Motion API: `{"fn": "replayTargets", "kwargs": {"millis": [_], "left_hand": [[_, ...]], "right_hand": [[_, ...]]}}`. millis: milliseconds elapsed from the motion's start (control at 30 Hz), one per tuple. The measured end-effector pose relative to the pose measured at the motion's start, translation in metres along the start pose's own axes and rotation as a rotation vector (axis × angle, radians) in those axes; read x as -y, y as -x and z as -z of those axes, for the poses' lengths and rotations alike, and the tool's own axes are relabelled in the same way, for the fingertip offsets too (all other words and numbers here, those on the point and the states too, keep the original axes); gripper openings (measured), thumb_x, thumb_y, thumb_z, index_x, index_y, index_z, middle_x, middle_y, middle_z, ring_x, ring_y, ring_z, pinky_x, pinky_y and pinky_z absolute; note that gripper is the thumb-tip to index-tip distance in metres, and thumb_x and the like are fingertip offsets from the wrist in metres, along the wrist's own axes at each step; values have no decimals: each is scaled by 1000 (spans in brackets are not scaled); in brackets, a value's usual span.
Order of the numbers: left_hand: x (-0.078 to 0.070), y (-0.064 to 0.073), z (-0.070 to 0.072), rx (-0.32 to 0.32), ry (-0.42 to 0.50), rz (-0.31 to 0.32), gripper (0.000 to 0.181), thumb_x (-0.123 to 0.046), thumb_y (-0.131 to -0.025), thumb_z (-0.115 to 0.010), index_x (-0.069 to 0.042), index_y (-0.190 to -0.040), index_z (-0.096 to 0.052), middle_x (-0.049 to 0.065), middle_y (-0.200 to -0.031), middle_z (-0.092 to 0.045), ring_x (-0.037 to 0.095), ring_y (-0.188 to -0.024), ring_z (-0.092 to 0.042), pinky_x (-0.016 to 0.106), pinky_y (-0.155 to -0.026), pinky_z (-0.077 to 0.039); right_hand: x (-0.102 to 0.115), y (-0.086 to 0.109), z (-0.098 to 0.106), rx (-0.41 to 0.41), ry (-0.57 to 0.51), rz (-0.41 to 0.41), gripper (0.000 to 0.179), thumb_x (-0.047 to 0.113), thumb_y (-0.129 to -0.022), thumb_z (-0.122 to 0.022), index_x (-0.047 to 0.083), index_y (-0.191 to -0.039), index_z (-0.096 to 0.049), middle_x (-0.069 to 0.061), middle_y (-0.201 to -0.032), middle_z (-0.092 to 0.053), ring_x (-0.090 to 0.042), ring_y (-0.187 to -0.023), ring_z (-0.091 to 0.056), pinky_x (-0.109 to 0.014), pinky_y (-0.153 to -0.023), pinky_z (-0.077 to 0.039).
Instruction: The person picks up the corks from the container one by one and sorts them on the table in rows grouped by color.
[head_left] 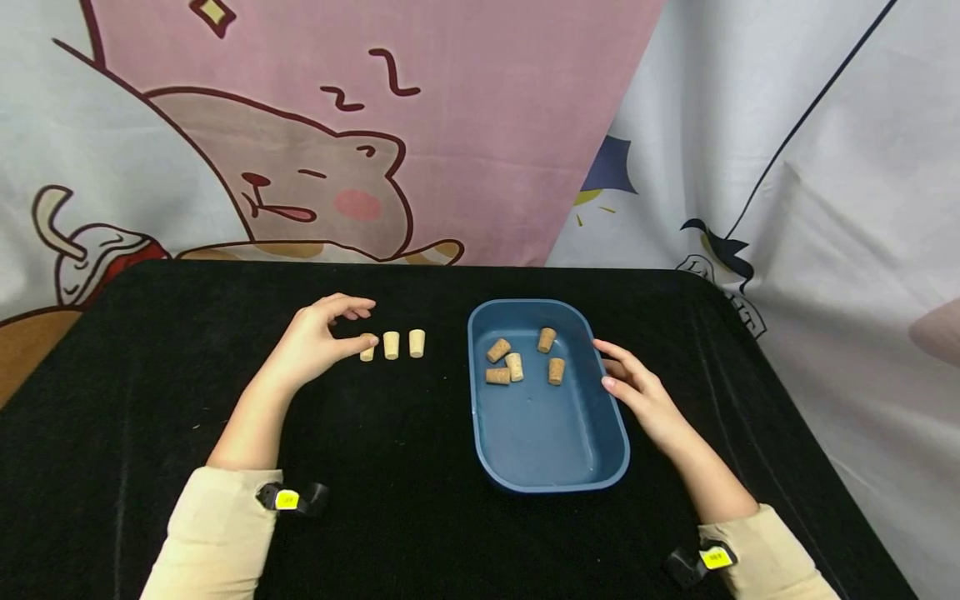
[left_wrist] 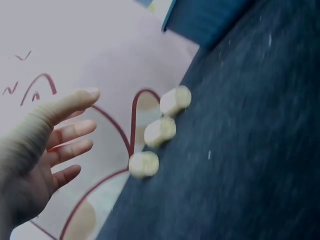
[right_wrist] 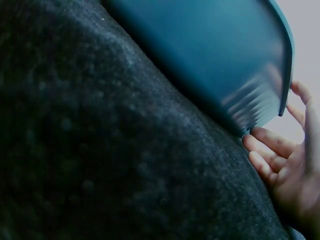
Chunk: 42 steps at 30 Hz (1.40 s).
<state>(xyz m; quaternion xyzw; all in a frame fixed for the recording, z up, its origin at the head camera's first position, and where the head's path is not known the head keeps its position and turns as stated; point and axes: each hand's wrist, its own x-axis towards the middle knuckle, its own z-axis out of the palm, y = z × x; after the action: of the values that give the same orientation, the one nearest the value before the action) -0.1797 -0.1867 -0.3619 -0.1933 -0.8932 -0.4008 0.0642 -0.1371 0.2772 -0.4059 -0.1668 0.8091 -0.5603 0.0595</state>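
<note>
Three pale tapered corks stand in a row on the black cloth: a left cork (head_left: 367, 354), a middle cork (head_left: 392, 346) and a right cork (head_left: 417, 343). Over the left one reaches my left hand (head_left: 318, 337), its thumb overlapping that cork's top in the head view. From the left wrist, the hand (left_wrist: 42, 155) appears with fingers spread and nothing between them, apart from the corks. My right hand (head_left: 637, 392) touches the right side of a blue plastic tub (head_left: 551, 437), fingertips at its rim and outer wall. Inside the tub lie several brown corks (head_left: 556, 372) and a paler cork (head_left: 514, 367).
Black cloth (head_left: 360, 450) covers the table, whose far edge runs in front of a printed curtain (head_left: 487, 125) with a cartoon bear. The tub stands to the right of the cork row, with a gap of cloth between them.
</note>
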Motion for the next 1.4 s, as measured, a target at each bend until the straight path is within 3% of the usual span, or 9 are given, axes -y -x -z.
{"fn": "replayTargets", "kwargs": {"millis": [267, 567, 733, 967, 1400], "left_hand": [[-35, -5, -15, 17, 80, -45, 45, -21, -82, -78, -10, -122, -62, 5, -112, -61, 24, -108, -50, 53, -87, -42], [-66, -8, -38, 30, 62, -115, 45, -27, -80, -79, -13, -120, -64, 0, -120, -58, 20, -113, -48, 48, -94, -39], [-86, -17, -50, 48, 6, -147, 46, -32, -79, -80, -13, -119, -66, 0, -117, -57, 20, -112, -47, 49, -98, -31], [-106, -31, -69, 77, -151, -217, 46, -37, -77, -80, -16, -117, -68, 1, -113, -58, 19, -108, -46, 45, -96, -29], [-116, -45, -95, 153, -321, -175, 48, -46, -76, -78, -20, -115, -70, -3, -111, -58, 17, -103, -43, 43, -91, -26]], "right_hand": [[1, 0, 1, 1, -7, -7, 51, 16, -100, -46, 15, -149, -31, -28, -133, -46, -17, -103, -61, -37, -81, -51], [-3, -1, -3, 17, -37, 15, 50, 13, -100, -44, 12, -149, -31, -30, -132, -46, -20, -103, -61, -38, -81, -51], [-1, -1, -1, 7, -18, 5, 51, 15, -100, -45, 14, -149, -31, -28, -133, -46, -19, -104, -60, -38, -81, -51], [-1, 1, 1, 9, -16, 4, 51, 14, -100, -45, 14, -149, -30, -28, -133, -46, -18, -104, -60, -38, -82, -51], [-1, 1, 1, 10, -33, 16, 50, 13, -101, -45, 13, -149, -31, -29, -133, -46, -17, -105, -60, -37, -82, -51]]}}
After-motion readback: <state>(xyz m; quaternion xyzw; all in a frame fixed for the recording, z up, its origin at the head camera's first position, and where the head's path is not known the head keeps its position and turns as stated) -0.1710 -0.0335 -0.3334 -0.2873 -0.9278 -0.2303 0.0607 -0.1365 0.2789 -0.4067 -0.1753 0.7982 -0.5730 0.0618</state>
